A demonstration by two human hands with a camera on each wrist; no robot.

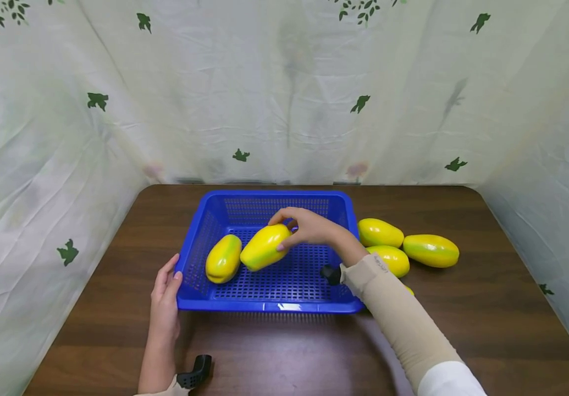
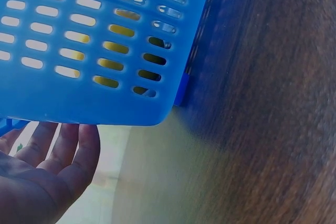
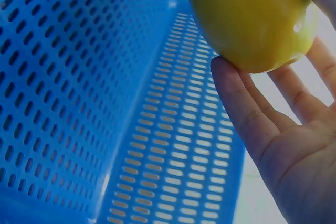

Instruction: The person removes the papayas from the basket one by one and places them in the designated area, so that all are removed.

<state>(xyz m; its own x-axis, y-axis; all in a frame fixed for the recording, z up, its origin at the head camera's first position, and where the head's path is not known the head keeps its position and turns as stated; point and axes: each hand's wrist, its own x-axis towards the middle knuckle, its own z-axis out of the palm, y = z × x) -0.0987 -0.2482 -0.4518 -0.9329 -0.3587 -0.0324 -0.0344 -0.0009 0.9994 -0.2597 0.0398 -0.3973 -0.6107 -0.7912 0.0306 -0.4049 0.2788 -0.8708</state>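
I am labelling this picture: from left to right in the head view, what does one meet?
Left hand, unheld yellow fruit in the basket, held yellow fruit, right hand, rightmost yellow fruit on the table.

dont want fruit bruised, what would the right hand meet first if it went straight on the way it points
The right hand points left, so the held fruit would probably meet the other fruit in the basket first; its height is unclear, so it might pass above.
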